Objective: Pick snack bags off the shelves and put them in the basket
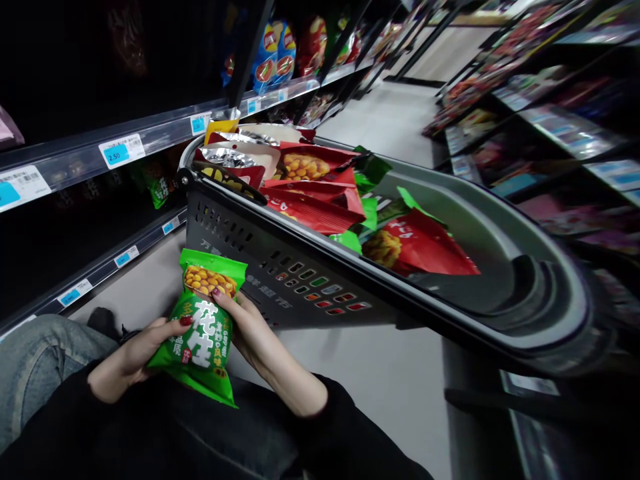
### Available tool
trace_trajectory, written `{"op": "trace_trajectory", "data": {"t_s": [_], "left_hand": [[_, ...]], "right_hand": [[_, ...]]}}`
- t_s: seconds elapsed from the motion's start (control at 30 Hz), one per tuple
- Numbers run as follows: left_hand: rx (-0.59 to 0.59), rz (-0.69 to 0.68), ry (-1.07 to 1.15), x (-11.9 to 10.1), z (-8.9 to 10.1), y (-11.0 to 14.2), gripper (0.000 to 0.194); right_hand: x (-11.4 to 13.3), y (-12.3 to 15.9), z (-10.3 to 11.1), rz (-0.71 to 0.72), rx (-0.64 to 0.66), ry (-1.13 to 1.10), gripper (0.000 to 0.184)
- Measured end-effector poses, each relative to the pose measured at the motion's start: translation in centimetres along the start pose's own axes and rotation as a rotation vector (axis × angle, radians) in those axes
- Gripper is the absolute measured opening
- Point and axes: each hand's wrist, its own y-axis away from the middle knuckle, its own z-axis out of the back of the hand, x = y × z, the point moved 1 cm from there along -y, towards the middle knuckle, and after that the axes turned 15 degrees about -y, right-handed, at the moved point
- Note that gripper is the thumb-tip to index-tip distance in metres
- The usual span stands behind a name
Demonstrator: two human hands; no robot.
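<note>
Between my two hands is a green bag of peanuts (205, 333), front side facing me, held over my lap. My left hand (137, 353) grips its left edge, thumb on the front. On the opposite side my right hand (250, 327) pinches the upper right part, thumb across the printed peanuts; the other fingers are behind the bag. Just beyond stands a grey shopping basket (230, 233) with slotted sides. Inside it lie several red snack bags (430, 243), some green-edged bags and silver-lined packets (233, 157) at its left end.
Dark shelves with price tags (121, 151) run along the left. Blue chip bags (275, 57) stand on the upper shelf, and a green bag (157, 183) lies on the lower one. Blurred shelves of packets (540, 87) line the right side. Grey floor (395, 113) stretches down the aisle.
</note>
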Motion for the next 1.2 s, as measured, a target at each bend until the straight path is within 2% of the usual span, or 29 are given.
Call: {"op": "trace_trajectory", "data": {"t_s": [0.2,0.37,0.43,0.53,0.6,0.67,0.83,1.2], "left_hand": [[-0.004,-0.006,0.012,-0.2,-0.2,0.0,0.038],[-0.012,-0.002,0.0,-0.1,-0.2,0.1,0.047],[0.039,-0.054,-0.021,-0.2,-0.2,0.3,0.052],[0.173,-0.207,-0.11,-0.7,-0.4,0.8,0.062],[0.249,-0.289,-0.211,-1.1,-0.5,1.2,0.066],[0.295,-0.313,-0.293,-1.3,-0.5,1.5,0.066],[0.299,-0.311,-0.345,-1.5,-0.5,1.4,0.065],[0.308,-0.333,-0.327,-1.2,-0.4,1.2,0.061]], "right_hand": [[0.0,0.1,-0.1,0.005,-0.003,-0.004,0.054],[0.0,0.1,0.2,0.05,0.0,0.05,0.057],[0.2,0.2,0.3,0.146,0.012,0.137,0.058],[0.8,0.7,0.0,0.34,0.057,0.283,0.055],[1.1,1.3,-0.4,0.409,0.099,0.327,0.05],[1.4,1.8,-0.7,0.44,0.127,0.343,0.047],[1.4,2.3,-0.9,0.468,0.132,0.372,0.05],[1.4,2.2,-1.0,0.434,0.126,0.356,0.049]]}}
